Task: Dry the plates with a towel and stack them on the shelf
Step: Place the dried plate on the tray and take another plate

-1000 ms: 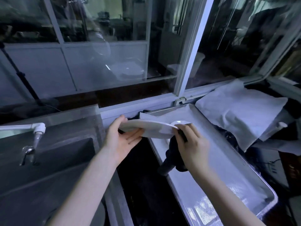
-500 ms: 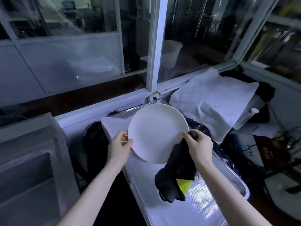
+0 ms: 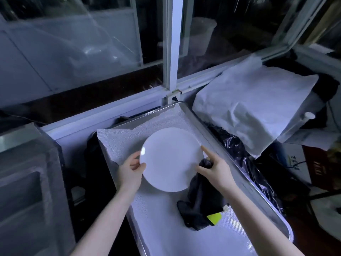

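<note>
At the far left stands a steel sink (image 3: 27,182). Next to it, the white plate (image 3: 171,159) is pinched at its left rim by the left hand (image 3: 131,170), thumb on the upper face and fingers curled beneath. The plate is held over the far half of a metal tray (image 3: 245,182) lined with white mesh; whether it touches the liner cannot be told. At the right rim a bunched dark towel (image 3: 201,206) is gripped by the right hand (image 3: 215,169), forefinger laid straight along the edge.

Wiping is judged to be the step in hand. The plate should be kept steady by the left grip while the towel is drawn across the face, round the rim, then beneath.

The plate is round, plain and glossy, with one small highlight near the left rim. No droplets can be made out.
</note>
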